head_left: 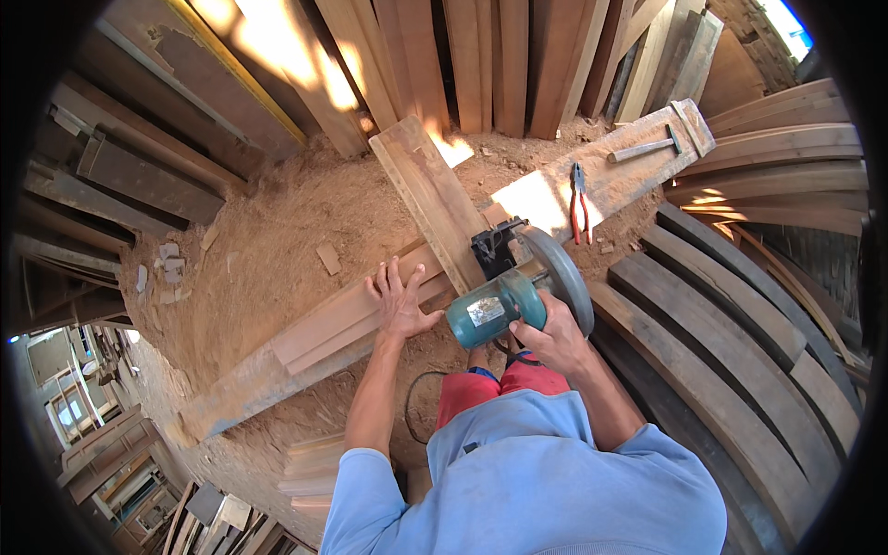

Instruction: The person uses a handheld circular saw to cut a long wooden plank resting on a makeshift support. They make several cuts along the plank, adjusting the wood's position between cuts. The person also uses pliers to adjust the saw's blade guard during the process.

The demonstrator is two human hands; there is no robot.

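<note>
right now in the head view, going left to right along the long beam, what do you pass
left hand flat on the planks → green power saw gripped by the right hand → red-handled pliers → hammer

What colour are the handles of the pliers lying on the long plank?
Red, seen in the head view: the pliers lie on the plank.

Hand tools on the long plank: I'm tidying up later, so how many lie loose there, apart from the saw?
2: red-handled pliers lie mid-plank and a hammer near its far end. Others may be hidden in sawdust.
</note>
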